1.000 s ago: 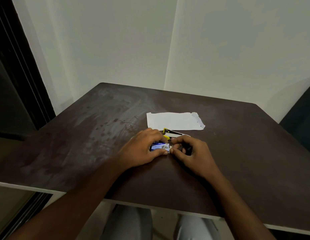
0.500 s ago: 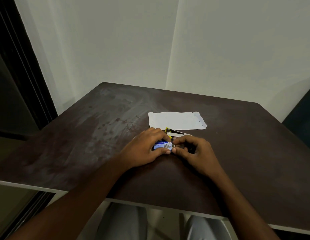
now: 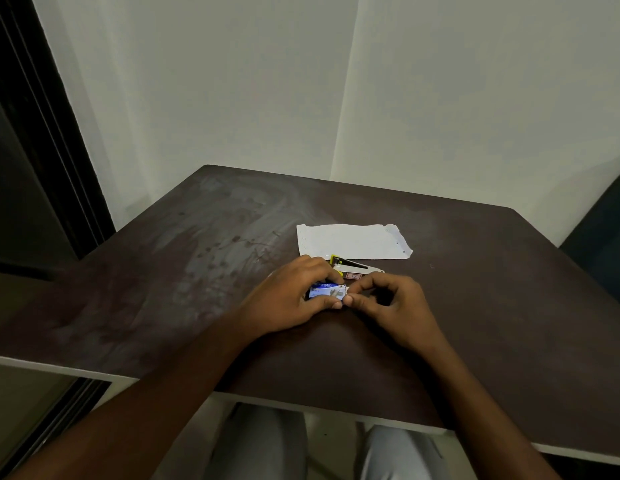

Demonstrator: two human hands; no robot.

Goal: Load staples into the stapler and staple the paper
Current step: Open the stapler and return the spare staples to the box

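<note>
A small blue and white staple box (image 3: 325,292) lies on the dark table, gripped from the left by my left hand (image 3: 291,299). My right hand (image 3: 391,306) pinches at the box's right end with thumb and forefinger. Just behind the hands rests the stapler (image 3: 357,269), white and black with a yellow end, partly hidden by my left fingers. A white sheet of paper (image 3: 350,241) lies flat beyond the stapler. Whether the box is open I cannot tell.
The dark brown table (image 3: 184,278) has a scuffed, smeared patch to the left. Its white front edge (image 3: 52,370) runs below my arms. A dark chair (image 3: 602,244) stands at the right; a black door frame (image 3: 42,116) at the left.
Both hands stay at the staple box with only slight finger shifts. The view has drifted a little; stapler and paper have not moved.
</note>
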